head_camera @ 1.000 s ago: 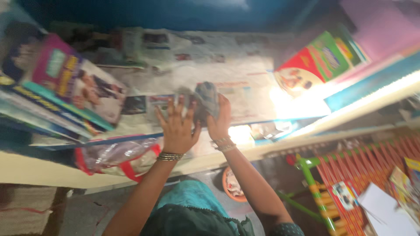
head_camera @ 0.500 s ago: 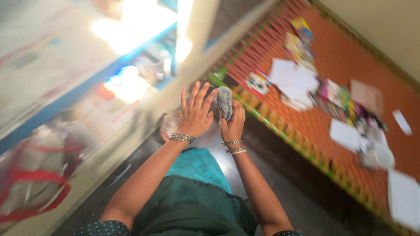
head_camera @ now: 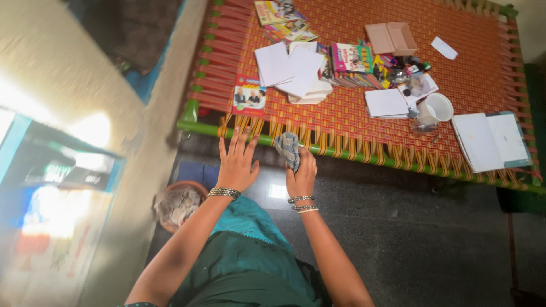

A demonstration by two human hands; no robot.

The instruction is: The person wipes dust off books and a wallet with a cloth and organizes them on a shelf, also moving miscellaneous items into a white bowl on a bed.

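A crumpled grey-blue cloth rag [head_camera: 288, 149] sits bunched in the right hand [head_camera: 300, 173], whose fingers curl shut around its lower end; its long axis runs up and slightly left, toward the green-framed woven orange cot [head_camera: 341, 122]. The left hand [head_camera: 236, 162] is spread flat, fingers apart, holding nothing, just beside the rag. White loose papers [head_camera: 290, 68] and a white plastic cup [head_camera: 435, 108] lie on the cot.

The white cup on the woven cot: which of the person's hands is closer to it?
Right. The right hand, gripping a grey cloth, lies below-left of the white cup; the open left hand is farther left.
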